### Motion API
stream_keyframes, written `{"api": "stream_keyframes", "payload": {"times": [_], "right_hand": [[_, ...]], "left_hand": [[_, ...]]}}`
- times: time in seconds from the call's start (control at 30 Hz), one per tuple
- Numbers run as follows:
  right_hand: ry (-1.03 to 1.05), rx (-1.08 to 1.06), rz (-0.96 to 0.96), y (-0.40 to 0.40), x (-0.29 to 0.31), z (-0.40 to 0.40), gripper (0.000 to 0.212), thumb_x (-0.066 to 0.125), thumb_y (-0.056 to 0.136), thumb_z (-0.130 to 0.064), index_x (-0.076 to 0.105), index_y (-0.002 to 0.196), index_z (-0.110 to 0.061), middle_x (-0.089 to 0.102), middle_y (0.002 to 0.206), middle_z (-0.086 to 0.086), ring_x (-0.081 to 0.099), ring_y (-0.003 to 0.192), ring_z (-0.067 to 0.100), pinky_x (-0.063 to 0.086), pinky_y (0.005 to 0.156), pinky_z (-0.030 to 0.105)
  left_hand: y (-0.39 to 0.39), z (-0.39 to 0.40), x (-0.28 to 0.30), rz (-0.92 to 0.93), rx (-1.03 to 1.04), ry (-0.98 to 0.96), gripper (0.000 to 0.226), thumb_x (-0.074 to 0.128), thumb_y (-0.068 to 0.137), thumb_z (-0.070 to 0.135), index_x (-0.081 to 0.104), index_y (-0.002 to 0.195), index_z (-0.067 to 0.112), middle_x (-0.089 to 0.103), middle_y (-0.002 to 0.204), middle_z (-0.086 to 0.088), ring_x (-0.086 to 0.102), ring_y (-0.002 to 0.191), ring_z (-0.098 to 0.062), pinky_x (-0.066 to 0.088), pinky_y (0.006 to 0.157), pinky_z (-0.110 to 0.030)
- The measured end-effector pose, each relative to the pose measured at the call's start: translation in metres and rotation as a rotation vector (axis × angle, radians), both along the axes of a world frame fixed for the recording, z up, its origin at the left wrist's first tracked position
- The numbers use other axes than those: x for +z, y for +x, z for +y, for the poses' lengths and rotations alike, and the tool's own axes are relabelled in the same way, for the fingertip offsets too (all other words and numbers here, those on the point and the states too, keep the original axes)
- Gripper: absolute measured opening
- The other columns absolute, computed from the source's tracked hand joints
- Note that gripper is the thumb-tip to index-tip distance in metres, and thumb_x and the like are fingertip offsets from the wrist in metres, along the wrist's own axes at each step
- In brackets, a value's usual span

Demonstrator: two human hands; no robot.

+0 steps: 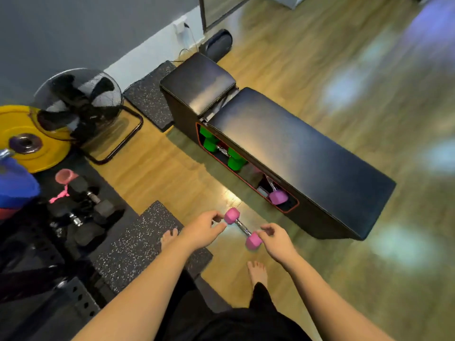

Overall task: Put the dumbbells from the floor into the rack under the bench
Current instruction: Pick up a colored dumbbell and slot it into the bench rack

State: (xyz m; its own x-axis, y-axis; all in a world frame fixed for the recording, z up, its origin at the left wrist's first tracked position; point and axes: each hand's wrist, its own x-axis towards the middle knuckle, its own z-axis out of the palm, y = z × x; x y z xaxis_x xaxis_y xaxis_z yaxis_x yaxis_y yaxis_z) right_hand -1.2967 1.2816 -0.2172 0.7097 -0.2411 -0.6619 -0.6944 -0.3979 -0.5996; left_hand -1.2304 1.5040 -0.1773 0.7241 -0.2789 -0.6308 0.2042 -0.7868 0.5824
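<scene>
While both arms are reaching forward over the wooden floor, the person is holding a small pink hexagonal dumbbell with a chrome handle between the two hands, above the floor and near the open side of the black padded bench. The left hand is pinching the farther pink head with thumb and fingertips, and the right hand is curling its fingers round the nearer pink head. Under the bench, the red-edged rack opening is already holding two bright green dumbbells toward its far end and another pink dumbbell at its near end, lying just inside the rim. Two bare feet are standing below the hands, the left one on a speckled black rubber mat. Farther left, black hexagonal dumbbells are lying on a dark mat, beside a yellow weight plate and a black floor fan.
</scene>
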Motion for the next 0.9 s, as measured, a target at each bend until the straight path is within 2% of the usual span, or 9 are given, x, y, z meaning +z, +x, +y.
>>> {"api": "stream_keyframes", "payload": {"times": [0.07,0.1,0.2,0.3,0.43,0.63,0.73,0.8,0.9], "right_hand": [[-0.043,-0.153,0.024,0.009,-0.009,0.006,0.025,0.065,0.09,-0.024,0.064,0.111,-0.01,0.064,0.097,0.003,0.064,0.093,0.022,0.045,0.076,0.023],[-0.069,-0.217,0.025,0.014,-0.012,0.009,0.027,0.065,0.09,-0.025,0.064,0.112,-0.011,0.064,0.1,0.004,0.063,0.097,0.023,0.043,0.079,0.025],[-0.099,-0.309,0.025,0.025,-0.021,0.023,0.028,0.063,0.091,-0.027,0.062,0.114,-0.012,0.064,0.105,0.003,0.061,0.1,0.02,0.04,0.08,0.024],[-0.147,-0.32,0.019,0.03,-0.038,0.03,0.03,0.062,0.092,-0.027,0.06,0.117,-0.012,0.062,0.109,0.002,0.057,0.097,0.014,0.039,0.082,0.024],[-0.206,-0.43,0.03,0.019,-0.084,0.03,0.03,0.063,0.091,-0.024,0.061,0.117,-0.009,0.062,0.109,0.004,0.056,0.098,0.016,0.04,0.083,0.025],[-0.118,-0.463,0.127,0.007,-0.196,0.025,0.035,0.065,0.09,-0.025,0.06,0.119,-0.006,0.063,0.113,0.01,0.059,0.104,0.021,0.046,0.09,0.033],[-0.113,-0.436,0.125,0.01,-0.264,0.017,0.038,0.065,0.089,-0.023,0.058,0.122,-0.005,0.061,0.114,0.009,0.057,0.102,0.018,0.045,0.088,0.029],[-0.123,-0.405,0.129,0.016,-0.313,0.01,0.037,0.066,0.088,-0.019,0.059,0.121,-0.004,0.062,0.114,0.01,0.058,0.101,0.021,0.044,0.086,0.027],[-0.162,-0.342,0.141,0.023,-0.388,0.0,0.035,0.067,0.083,-0.015,0.061,0.116,-0.005,0.064,0.113,0.013,0.06,0.103,0.027,0.047,0.087,0.032]], "left_hand": [[0.029,0.01,-0.015,0.035,-0.087,-0.006,0.03,0.059,0.093,0.039,0.06,0.117,0.022,0.064,0.112,0.005,0.06,0.093,-0.014,0.051,0.087,-0.033],[0.046,0.015,-0.023,0.044,-0.139,0.0,0.029,0.058,0.093,0.039,0.06,0.117,0.023,0.063,0.112,0.006,0.06,0.095,-0.015,0.05,0.088,-0.033],[0.087,0.025,-0.044,0.057,-0.243,-0.018,0.028,0.057,0.094,0.04,0.058,0.118,0.027,0.06,0.114,0.01,0.057,0.104,-0.014,0.049,0.093,-0.035],[0.12,0.02,-0.071,0.036,-0.321,-0.028,0.03,0.058,0.094,0.039,0.059,0.119,0.024,0.06,0.114,0.008,0.057,0.104,-0.014,0.049,0.094,-0.036],[0.136,-0.003,-0.122,0.015,-0.472,-0.013,0.03,0.06,0.092,0.038,0.06,0.117,0.022,0.062,0.112,0.007,0.059,0.1,-0.016,0.05,0.092,-0.038],[0.137,-0.038,-0.243,0.038,-0.654,0.064,0.03,0.062,0.087,0.043,0.058,0.111,0.025,0.063,0.108,0.004,0.061,0.097,-0.018,0.053,0.088,-0.039],[0.145,-0.05,-0.319,0.03,-0.803,0.14,0.036,0.064,0.084,0.044,0.057,0.115,0.026,0.063,0.114,0.001,0.062,0.101,-0.021,0.053,0.088,-0.04],[0.16,-0.063,-0.367,-0.039,-0.932,0.15,0.04,0.065,0.084,0.04,0.056,0.12,0.024,0.061,0.118,-0.001,0.06,0.103,-0.023,0.052,0.089,-0.04],[0.189,-0.079,-0.44,-0.193,-1.143,0.184,0.04,0.065,0.084,0.042,0.055,0.12,0.026,0.059,0.119,0.0,0.059,0.106,-0.022,0.052,0.086,-0.039]]}}
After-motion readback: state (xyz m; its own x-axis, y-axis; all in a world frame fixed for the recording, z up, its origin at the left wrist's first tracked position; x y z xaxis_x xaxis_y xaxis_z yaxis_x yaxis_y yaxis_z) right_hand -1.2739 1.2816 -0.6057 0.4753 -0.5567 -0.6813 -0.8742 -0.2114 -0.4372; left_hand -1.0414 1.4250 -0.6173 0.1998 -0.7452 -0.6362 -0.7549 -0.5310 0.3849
